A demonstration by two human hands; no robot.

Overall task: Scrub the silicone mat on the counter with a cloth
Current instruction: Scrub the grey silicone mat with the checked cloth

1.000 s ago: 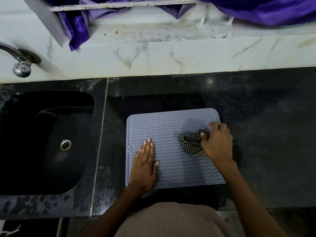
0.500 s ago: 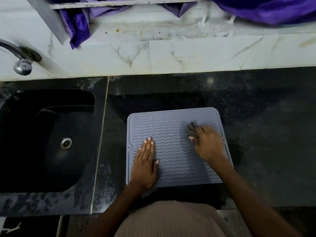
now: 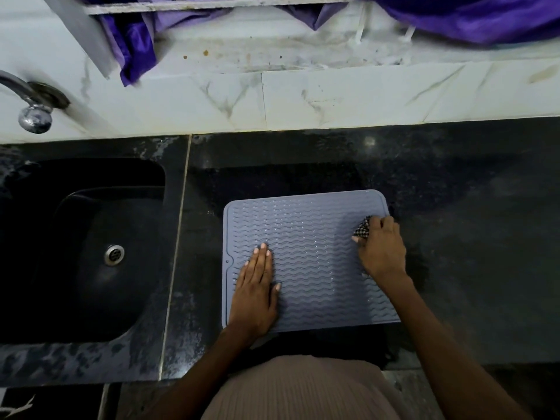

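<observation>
Two hands are on the job in front of me. My left hand (image 3: 254,294) lies flat and spread, palm down, on the near-left part of the silicone mat (image 3: 309,259), fingers pointing away from me and pressing it to the bench (image 3: 454,207). My right hand (image 3: 380,248) is curled tight around the cloth (image 3: 363,230), a black-and-white checked rag of which only a small bunch shows past the knuckles. That hand sits at the mat's far-right edge, just beside the rounded corner, with the cloth touching the ribbed surface.

The mat is a grey-blue square with wavy ridges and a raised rim. It lies flat on the dark stone bench, right of the sink (image 3: 91,253), with a strip of bare bench and a pale seam between the two. Its near edge reaches the front edge of the bench, close to my body.

The sink is a dark basin with a metal drain (image 3: 114,254) in its floor. A chrome tap (image 3: 33,107) juts from the white marbled wall tiles (image 3: 333,98) above its far-left corner. Purple fabric (image 3: 485,19) hangs across the ledge at the top of my view, with another fold (image 3: 135,50) drooping over the tiles on the left.
</observation>
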